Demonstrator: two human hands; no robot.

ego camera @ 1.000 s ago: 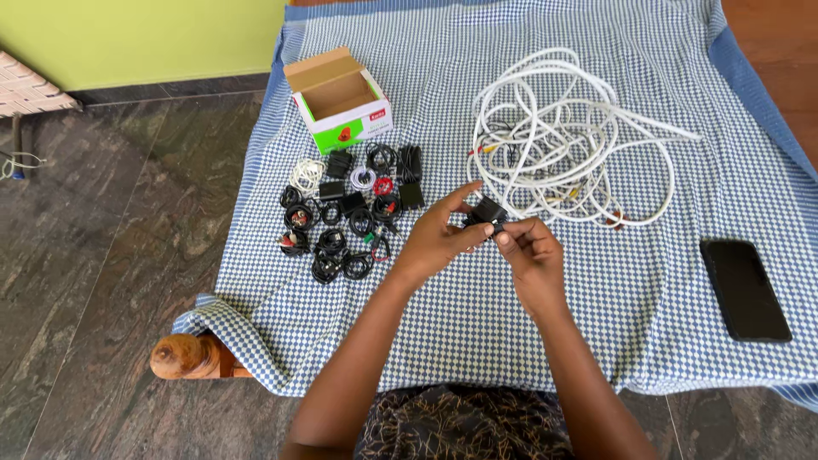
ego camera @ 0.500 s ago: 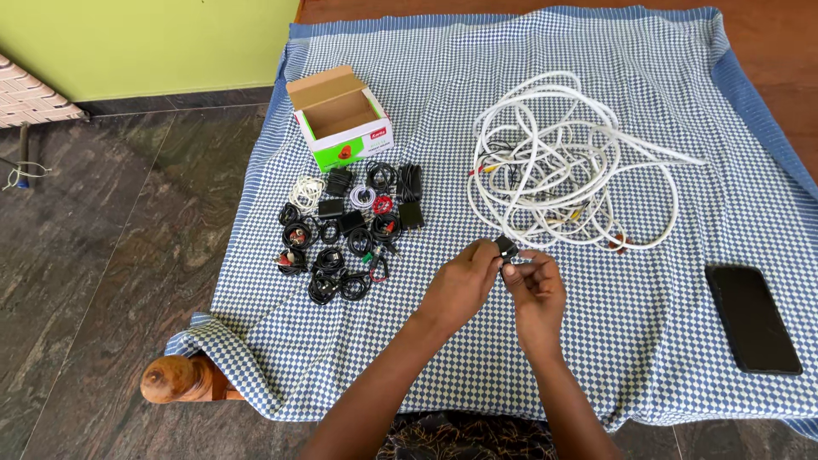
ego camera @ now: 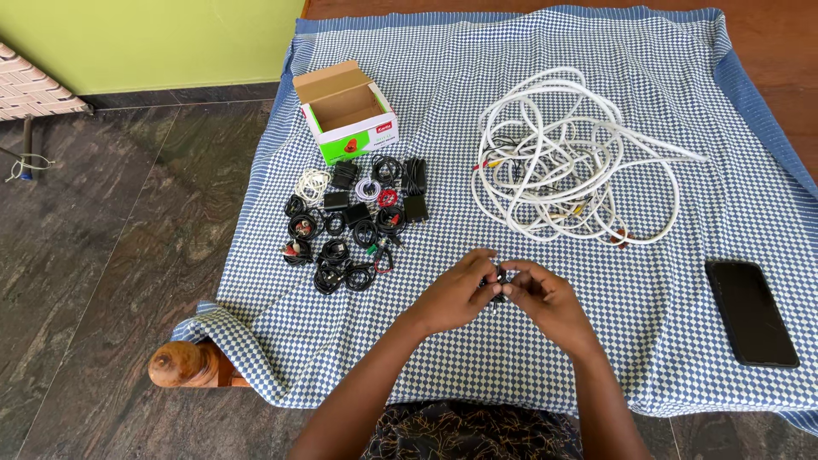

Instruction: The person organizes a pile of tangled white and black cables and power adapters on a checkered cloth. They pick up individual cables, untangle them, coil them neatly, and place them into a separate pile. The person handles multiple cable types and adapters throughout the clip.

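My left hand [ego camera: 456, 294] and my right hand [ego camera: 545, 296] meet over the blue-and-white checked cloth [ego camera: 528, 358], both pinching a small black cable piece [ego camera: 498, 278] between their fingertips. Most of that piece is hidden by the fingers. To the upper left lies a cluster of several coiled black and white cables and small black adapters [ego camera: 354, 223]. Beyond my hands sprawls a big tangle of white cable [ego camera: 562, 162].
An open green-and-white cardboard box [ego camera: 345, 111] stands behind the small cables. A black phone [ego camera: 751, 312] lies at the right edge of the cloth. A wooden bedpost knob [ego camera: 179, 365] sticks out at the lower left; dark stone floor lies to the left.
Both hands have come down and closer to me with the small black piece. The fingers now close around it more tightly, hiding most of it.
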